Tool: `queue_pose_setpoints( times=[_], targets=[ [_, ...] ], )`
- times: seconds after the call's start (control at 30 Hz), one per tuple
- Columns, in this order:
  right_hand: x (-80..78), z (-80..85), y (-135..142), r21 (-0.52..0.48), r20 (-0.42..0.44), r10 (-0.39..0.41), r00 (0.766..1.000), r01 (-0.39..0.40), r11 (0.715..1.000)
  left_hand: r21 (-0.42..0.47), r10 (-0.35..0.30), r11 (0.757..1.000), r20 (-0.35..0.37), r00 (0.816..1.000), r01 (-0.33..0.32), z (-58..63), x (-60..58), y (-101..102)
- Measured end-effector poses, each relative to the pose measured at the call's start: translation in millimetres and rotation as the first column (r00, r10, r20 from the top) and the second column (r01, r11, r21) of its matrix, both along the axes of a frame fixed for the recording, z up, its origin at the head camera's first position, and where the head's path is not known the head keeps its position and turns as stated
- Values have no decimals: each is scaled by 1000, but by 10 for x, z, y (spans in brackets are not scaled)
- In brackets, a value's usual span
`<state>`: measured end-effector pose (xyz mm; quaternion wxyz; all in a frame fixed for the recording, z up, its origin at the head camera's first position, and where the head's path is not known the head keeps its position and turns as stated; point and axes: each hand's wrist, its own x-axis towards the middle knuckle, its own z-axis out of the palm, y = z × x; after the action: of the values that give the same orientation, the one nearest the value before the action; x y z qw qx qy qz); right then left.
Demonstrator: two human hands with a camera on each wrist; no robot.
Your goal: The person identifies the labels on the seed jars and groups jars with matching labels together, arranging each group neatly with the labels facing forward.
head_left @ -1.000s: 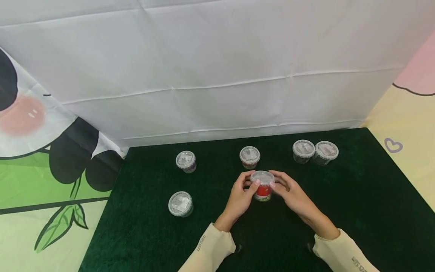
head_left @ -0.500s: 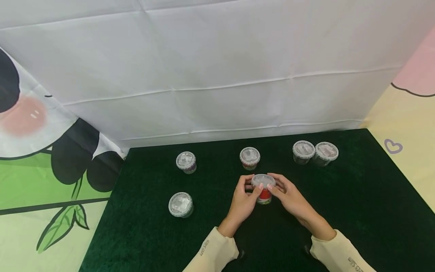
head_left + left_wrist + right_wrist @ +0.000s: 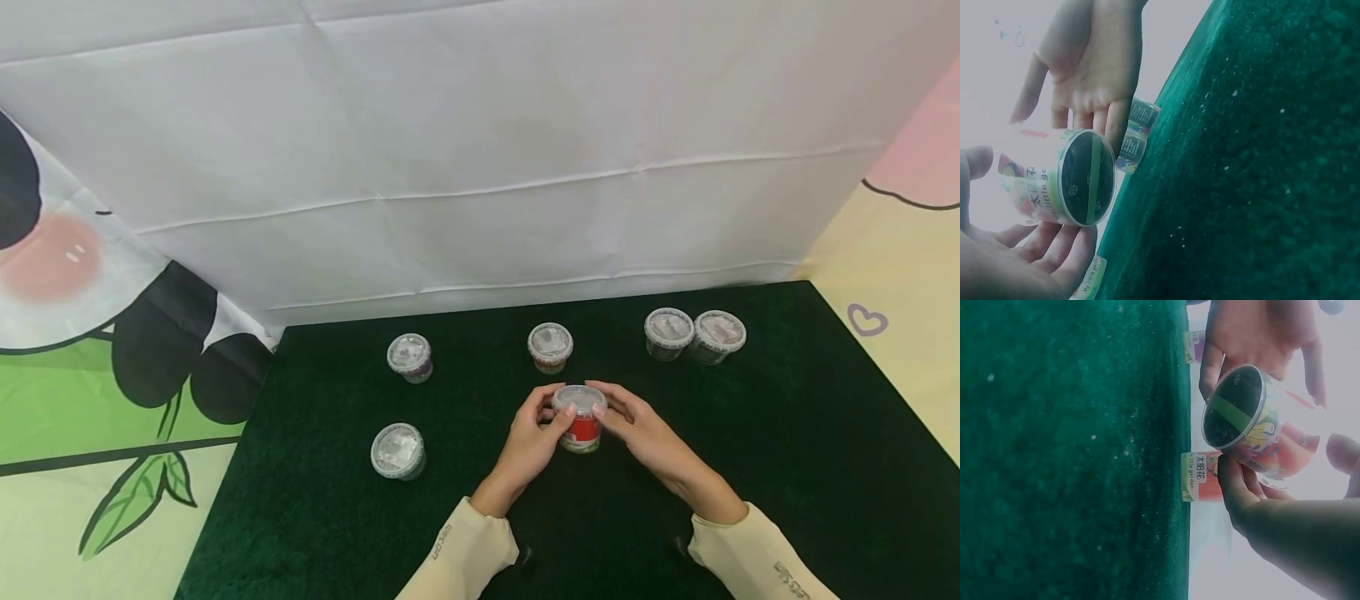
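Observation:
Between both hands is a small clear plastic cup (image 3: 582,432) with a translucent lid and a red printed label. My left hand (image 3: 527,440) holds its left side, thumb near the lid rim at the front. From the other side, my right hand (image 3: 649,435) grips it the same way, fingers behind and thumb in front. Both wrist views show the underside of the cup (image 3: 1088,178), dark with a green strip, raised off the table. Floral print and a red patch show on the cup (image 3: 1266,434) in the right wrist view.
A dark green cloth-covered table (image 3: 315,533) lies below. Similar lidded cups stand around: one behind the hands (image 3: 551,346), two side by side, right cup (image 3: 718,337) and left cup (image 3: 667,333), and two at left, far cup (image 3: 410,357) and near cup (image 3: 398,451). A white cloth (image 3: 480,233) hangs behind.
The held cup has come slightly toward me since one second ago. The thumbs drew closer together across its front, then parted a little. The other cups have stayed put.

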<state>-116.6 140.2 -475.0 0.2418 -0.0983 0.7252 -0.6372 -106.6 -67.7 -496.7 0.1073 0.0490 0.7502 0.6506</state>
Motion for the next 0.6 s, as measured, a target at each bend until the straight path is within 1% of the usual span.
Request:
queue_pose_setpoints(
  times=[0.17, 0.4, 0.53, 0.6],
  targets=[
    [0, 3, -11, -7, -7, -19, 1000, 19, 1000, 11, 39, 999, -21, 999, -39, 6, 0, 19],
    [7, 39, -70, 34, -30, -69, 997, 70, 997, 2, 100, 995, -31, 995, -100, 39, -18, 49],
    [12, 36, -105, 42, -30, -81, 996, 82, 996, -26, 130, 991, -9, 991, -131, 36, -11, 80],
    [20, 29, -111, 48, -28, -74, 997, 76, 996, -43, 140, 989, 9, 990, -139, 34, -4, 95]
  ],
)
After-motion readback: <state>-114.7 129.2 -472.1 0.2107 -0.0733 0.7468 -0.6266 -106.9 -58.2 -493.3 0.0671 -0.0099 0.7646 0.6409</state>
